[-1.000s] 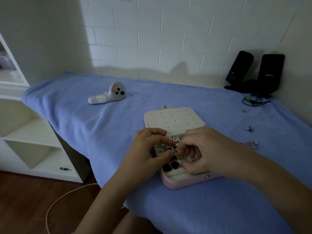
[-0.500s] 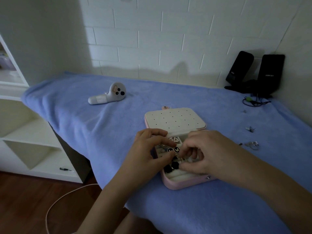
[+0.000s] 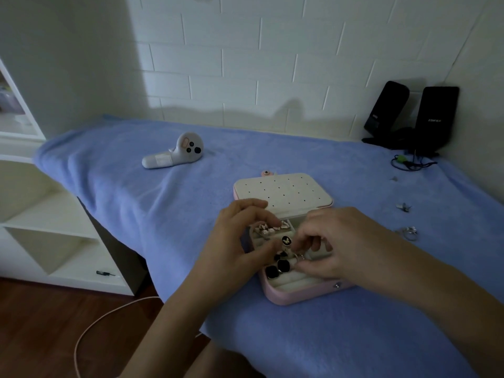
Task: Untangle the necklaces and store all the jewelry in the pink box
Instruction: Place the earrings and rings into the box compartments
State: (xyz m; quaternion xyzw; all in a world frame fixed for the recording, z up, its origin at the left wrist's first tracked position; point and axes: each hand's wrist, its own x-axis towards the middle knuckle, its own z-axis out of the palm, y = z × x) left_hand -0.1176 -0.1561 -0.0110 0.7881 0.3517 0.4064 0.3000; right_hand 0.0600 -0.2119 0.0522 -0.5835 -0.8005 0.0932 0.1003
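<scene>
The pink box [image 3: 300, 294] sits open on the blue cloth [image 3: 136, 200], right under both hands. Its open side faces up. Its lid [image 3: 283, 190] lies flat just past the fingertips, so box and lid make one long shape that runs away from the person, turned a little to the right.

The left hand [image 3: 237, 241] is curled over the left side of the box. Its thumb lies just beside a round black charm [image 3: 285, 240] - I cannot tell if it is holding anything. The right hand [image 3: 335, 241] is curled too, and its thumb and finger pinch a small silver bit of the necklace [image 3: 278, 268].

The necklace lies in the box between the two thumbs. Its black pieces make a line from the charm toward the person, leaning a bit to the left. Small pale pieces [image 3: 270, 230] sit in the back part, under the left fingers.

To the right of the right hand, rings [image 3: 408, 232] lie on the cloth. Far past the left hand lies a white controller [image 3: 174, 152] - and two black speakers [image 3: 409, 115] stand well past the right hand.
</scene>
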